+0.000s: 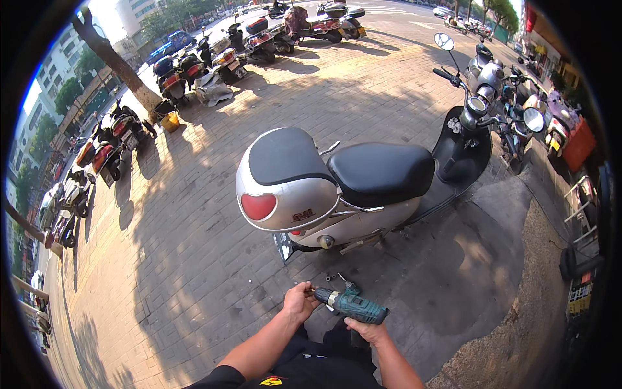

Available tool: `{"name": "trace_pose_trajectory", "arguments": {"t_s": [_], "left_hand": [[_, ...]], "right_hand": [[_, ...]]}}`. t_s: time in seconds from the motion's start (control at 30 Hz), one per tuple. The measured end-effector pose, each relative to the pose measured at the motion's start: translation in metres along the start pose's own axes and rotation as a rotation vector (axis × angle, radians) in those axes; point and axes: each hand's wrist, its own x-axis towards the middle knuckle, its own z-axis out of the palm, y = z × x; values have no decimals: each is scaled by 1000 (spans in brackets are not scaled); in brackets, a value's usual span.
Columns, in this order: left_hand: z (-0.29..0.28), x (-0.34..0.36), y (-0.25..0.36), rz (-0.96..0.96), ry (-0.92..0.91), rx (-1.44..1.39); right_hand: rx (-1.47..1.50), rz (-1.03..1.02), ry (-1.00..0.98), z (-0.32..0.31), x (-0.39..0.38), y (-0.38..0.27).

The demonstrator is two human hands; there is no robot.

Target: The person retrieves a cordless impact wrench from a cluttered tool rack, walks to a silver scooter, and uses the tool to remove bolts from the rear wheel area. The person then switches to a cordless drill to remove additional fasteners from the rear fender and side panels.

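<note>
A teal and black cordless drill point(363, 308) lies sideways in front of me, its chuck pointing left. My right hand point(367, 330) is closed around it from below, near its rear end. At the chuck's front, my left hand point(299, 303) has its fingers pinched together; whatever sits between them is too small to make out. Just beyond the drill stands a silver electric scooter point(369, 223) with a black seat point(382, 172) and a silver top box point(285, 178). Small metal parts point(332, 277) lie on the ground between drill and scooter, partly hidden.
Brick paving point(194, 259) surrounds me, with a dark cement patch point(453, 272) to the right. Parked scooters point(259, 42) line the far side and left, near a tree trunk point(123, 68) and a yellow bucket point(170, 121). More scooters and a rack point(580, 207) stand at right.
</note>
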Motion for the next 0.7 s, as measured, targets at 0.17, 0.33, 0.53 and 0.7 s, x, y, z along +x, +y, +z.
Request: {"name": "trace_pose_trajectory", "arguments": {"t_s": [0.17, 0.33, 0.53, 0.7], "left_hand": [[24, 55, -13, -230, -61, 175], [24, 112, -22, -360, -157, 381], [7, 178, -32, -418, -172, 593], [-15, 248, -64, -378, -166, 662]], "right_hand": [[180, 45, 234, -13, -2, 21], [313, 72, 499, 15, 2, 59], [534, 172, 653, 54, 36, 117], [752, 166, 661, 35, 86, 200]]}}
